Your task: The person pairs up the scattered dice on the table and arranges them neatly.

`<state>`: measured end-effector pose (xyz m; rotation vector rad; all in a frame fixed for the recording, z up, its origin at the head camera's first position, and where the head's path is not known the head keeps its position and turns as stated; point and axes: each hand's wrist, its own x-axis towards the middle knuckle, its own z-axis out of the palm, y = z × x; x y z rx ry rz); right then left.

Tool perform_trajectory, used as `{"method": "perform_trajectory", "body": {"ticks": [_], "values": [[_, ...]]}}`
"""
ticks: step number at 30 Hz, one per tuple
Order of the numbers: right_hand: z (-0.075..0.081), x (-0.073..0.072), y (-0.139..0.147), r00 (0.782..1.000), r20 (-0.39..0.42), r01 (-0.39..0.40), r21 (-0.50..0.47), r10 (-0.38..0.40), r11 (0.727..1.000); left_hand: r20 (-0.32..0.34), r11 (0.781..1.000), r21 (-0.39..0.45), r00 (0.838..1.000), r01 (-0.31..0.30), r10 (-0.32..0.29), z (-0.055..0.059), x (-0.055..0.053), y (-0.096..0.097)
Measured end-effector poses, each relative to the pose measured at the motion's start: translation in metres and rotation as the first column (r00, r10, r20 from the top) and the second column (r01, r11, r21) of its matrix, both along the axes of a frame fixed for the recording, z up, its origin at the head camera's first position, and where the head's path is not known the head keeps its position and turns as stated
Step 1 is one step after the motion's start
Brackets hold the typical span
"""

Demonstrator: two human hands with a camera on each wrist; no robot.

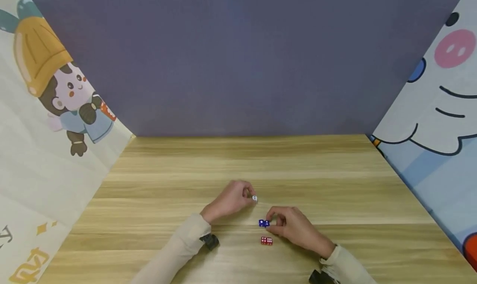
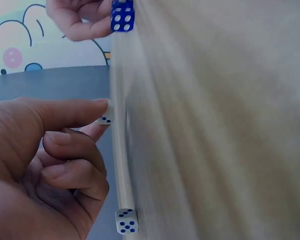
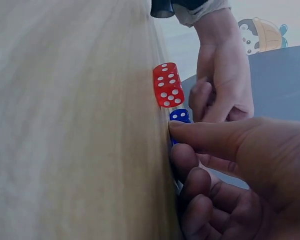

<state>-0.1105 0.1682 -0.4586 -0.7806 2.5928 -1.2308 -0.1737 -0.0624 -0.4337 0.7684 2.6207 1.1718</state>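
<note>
Thumb and index finger of my left hand [image 1: 232, 199] pinch a white die [image 2: 106, 119] with dark pips, close over the wooden table. A second white die [image 2: 126, 221] lies on the table in the left wrist view, below the curled fingers. Nearer the front, my right hand [image 1: 298, 230] holds a blue die [image 1: 266, 223] between thumb and forefinger. Against its left side sits another blue die [image 1: 261, 223]. Just in front of the blue pair, two red dice [image 1: 266, 241] stand side by side. The right fingers partly cover the blue dice in the right wrist view.
The wood-grain table [image 1: 167, 176] ends at a dark grey-blue panel [image 1: 246, 60] at the back. Cartoon-printed sheets flank it, a left one [image 1: 33, 172] and a right one [image 1: 428, 118]. Black wrist devices sit under both sleeves.
</note>
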Motion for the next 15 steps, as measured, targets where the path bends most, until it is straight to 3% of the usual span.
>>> {"method": "perform_trajectory", "body": {"ticks": [4,8,12,15], "values": [[0.000,-0.001,0.000,1.000,-0.001,0.000,0.001,0.000,1.000,-0.040,0.999,0.011,0.998,-0.046,0.046,0.004,-0.007,-0.002],[0.000,-0.001,-0.001,1.000,-0.006,0.007,0.008,-0.007,1.000,-0.121,0.994,0.032,0.987,-0.107,0.110,0.006,-0.008,-0.009],[-0.001,-0.001,-0.001,1.000,-0.004,0.020,0.018,-0.020,1.000,-0.174,0.987,0.055,0.971,-0.154,0.161,0.007,0.001,-0.017],[-0.001,-0.001,0.000,1.000,0.003,0.031,0.024,-0.031,0.999,-0.161,0.990,0.039,0.977,-0.136,0.141,0.005,0.013,-0.019]]}}
